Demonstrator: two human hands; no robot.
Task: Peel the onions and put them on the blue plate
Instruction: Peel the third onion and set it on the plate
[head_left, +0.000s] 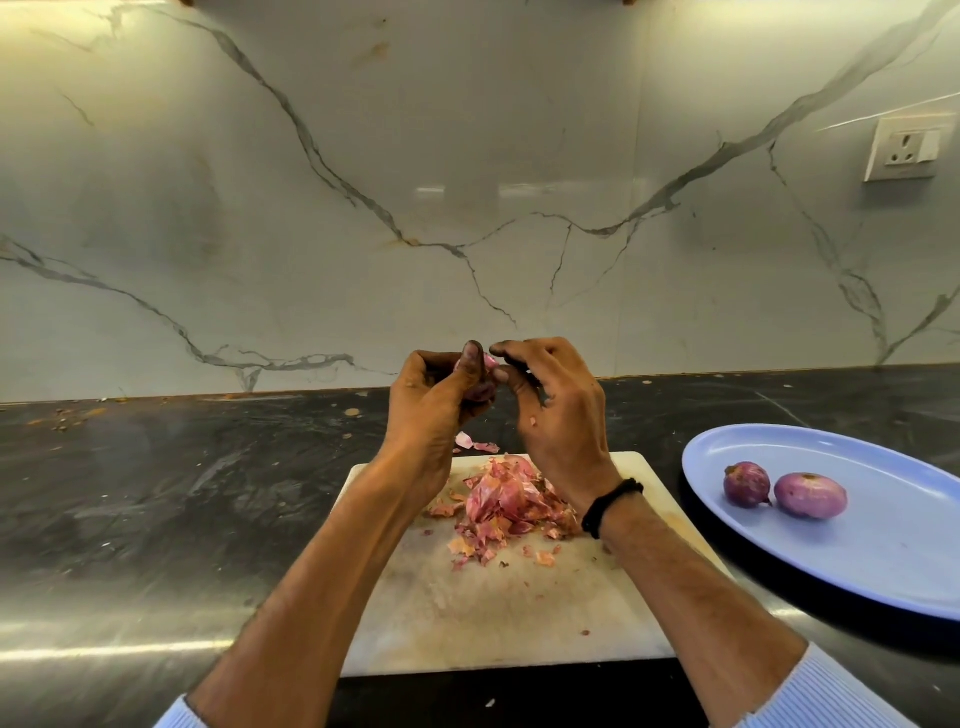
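My left hand (434, 402) is raised above the cutting board and closed around a small purple onion (482, 387), mostly hidden by the fingers. My right hand (558, 410) pinches at the onion's top with thumb and fingertips. A heap of pink onion skins (506, 501) lies on the white cutting board (498, 608) below the hands. To the right, the blue plate (883, 561) holds two peeled purple onions: a smaller one (746, 484) and a larger one (810, 495), side by side.
The board and plate rest on a dark stone counter (182, 493). A few loose skin bits (475, 442) lie just beyond the board. A marble backsplash rises behind, with a wall socket (906, 149) at the upper right.
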